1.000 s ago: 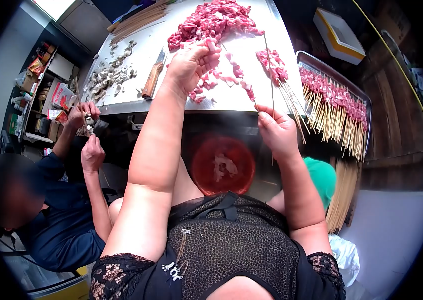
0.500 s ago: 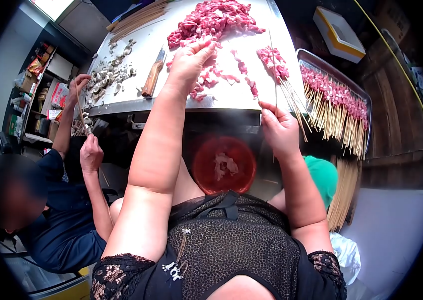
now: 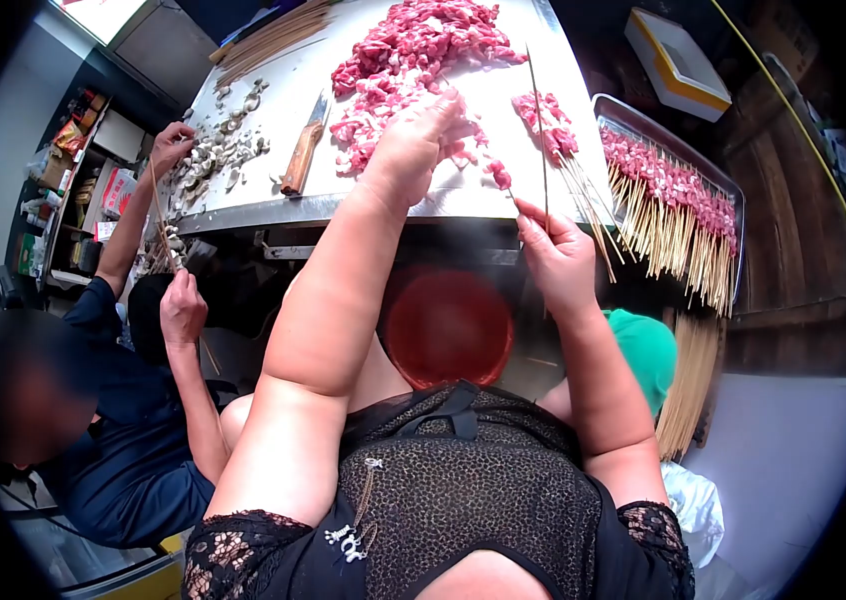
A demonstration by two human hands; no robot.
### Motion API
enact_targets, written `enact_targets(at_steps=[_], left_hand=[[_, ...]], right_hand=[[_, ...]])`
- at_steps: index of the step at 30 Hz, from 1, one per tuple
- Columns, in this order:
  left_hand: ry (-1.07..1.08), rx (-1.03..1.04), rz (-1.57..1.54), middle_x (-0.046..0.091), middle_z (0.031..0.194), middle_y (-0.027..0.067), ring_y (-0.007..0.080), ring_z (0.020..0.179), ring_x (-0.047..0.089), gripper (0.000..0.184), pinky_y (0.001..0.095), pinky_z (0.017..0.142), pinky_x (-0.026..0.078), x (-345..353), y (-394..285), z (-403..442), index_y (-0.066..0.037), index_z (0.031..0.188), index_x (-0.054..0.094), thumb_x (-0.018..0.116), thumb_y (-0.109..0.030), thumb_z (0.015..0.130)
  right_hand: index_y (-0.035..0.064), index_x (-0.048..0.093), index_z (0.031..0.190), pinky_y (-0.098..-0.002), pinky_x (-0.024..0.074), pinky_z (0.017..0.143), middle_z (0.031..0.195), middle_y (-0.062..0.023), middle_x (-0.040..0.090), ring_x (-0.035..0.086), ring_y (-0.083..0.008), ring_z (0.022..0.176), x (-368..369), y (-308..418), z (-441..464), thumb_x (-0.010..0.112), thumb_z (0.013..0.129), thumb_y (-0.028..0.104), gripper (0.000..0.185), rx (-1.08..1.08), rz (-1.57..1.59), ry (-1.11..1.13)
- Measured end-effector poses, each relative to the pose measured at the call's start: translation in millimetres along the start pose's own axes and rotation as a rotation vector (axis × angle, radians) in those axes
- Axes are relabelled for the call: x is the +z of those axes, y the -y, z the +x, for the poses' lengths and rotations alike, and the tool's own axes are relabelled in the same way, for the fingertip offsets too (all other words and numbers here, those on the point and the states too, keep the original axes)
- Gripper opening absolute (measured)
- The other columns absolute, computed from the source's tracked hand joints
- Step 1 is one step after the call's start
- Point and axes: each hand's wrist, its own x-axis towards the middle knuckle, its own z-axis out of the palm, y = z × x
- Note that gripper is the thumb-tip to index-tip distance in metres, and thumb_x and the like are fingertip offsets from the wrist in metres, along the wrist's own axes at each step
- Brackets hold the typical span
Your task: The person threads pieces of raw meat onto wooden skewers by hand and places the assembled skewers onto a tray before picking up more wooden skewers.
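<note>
My right hand (image 3: 555,252) pinches the lower ends of thin skewers near the table's front edge. One skewer stands up past the table, and another carries pink meat pieces (image 3: 498,173) slanting up to the left. Over the front of the white table (image 3: 293,90), my left hand (image 3: 415,145) has its fingers closed, pointing up at the skewer's upper end; what they hold is hidden. Behind it lies a heap of raw meat (image 3: 423,45). Loaded meat skewers (image 3: 546,125) rest on the table right of my skewer.
A wooden-handled knife (image 3: 303,155) and grey-white pieces (image 3: 223,150) lie left. A co-worker's hand (image 3: 183,308) holds a skewer; the other touches the pieces. At right stands a metal tray (image 3: 739,215) of meat skewers. Below the table is a red basin (image 3: 448,330).
My left hand has moved right, toward the skewer. The meat heap now spreads further forward. My right hand stays nearly in place. The co-worker's far hand has moved to the grey-white pieces.
</note>
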Motion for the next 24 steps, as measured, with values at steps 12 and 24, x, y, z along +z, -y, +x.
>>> enact_targets(at_steps=[12, 24], left_hand=[[0.056, -0.030, -0.117, 0.063, 0.097, 0.0176, 0.0242, 0.086, 0.064, 0.030, 0.0349, 0.079, 0.053, 9.2, 9.1, -7.2, 0.004, 0.113, 0.049, 0.049, -0.019, 0.093], [0.028, -0.118, -0.363, 0.044, 0.072, 0.0032, 0.0155, 0.067, 0.047, 0.034, 0.0334, 0.069, 0.047, 30.0, 28.1, -21.4, -0.003, 0.114, 0.039, 0.036, -0.033, 0.098]], right_hand=[[0.0029, 0.064, 0.106, -0.0220, 0.0417, 0.058, 0.068, -0.0021, 0.054, 0.048, -0.0062, 0.063, 8.9, 0.3, 1.5, 0.060, 0.085, 0.006, 0.022, -0.206, -0.330, -0.011], [0.0004, 0.063, 0.106, -0.0199, 0.0417, 0.060, 0.072, -0.0011, 0.056, 0.049, -0.0055, 0.065, 16.8, -7.4, 6.6, 0.058, 0.087, 0.007, 0.020, -0.246, -0.315, -0.017]])
